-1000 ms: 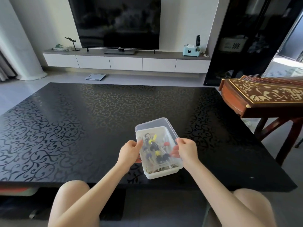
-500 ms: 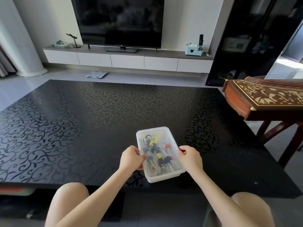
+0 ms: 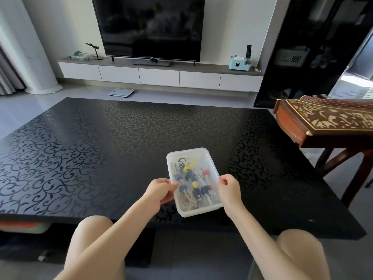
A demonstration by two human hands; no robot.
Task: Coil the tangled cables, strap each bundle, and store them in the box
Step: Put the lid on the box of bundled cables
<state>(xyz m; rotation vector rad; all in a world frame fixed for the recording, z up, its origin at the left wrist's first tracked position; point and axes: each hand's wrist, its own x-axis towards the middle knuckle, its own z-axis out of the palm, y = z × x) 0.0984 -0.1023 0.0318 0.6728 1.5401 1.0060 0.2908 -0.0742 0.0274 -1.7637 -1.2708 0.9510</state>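
The left hand (image 3: 160,190) and right hand (image 3: 229,188) are pinching the sides of the clear box (image 3: 199,212) on the black table (image 3: 101,158); strapped cable bundles (image 3: 192,184) are lying inside.

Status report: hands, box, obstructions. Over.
Left hand, right hand each pinching box by its long sides. Strapped cables inside; box at table near edge. Nothing blocking it.

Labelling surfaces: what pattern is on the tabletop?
Glossy black tabletop with a swirling scroll-vine pattern, best seen in the head view.
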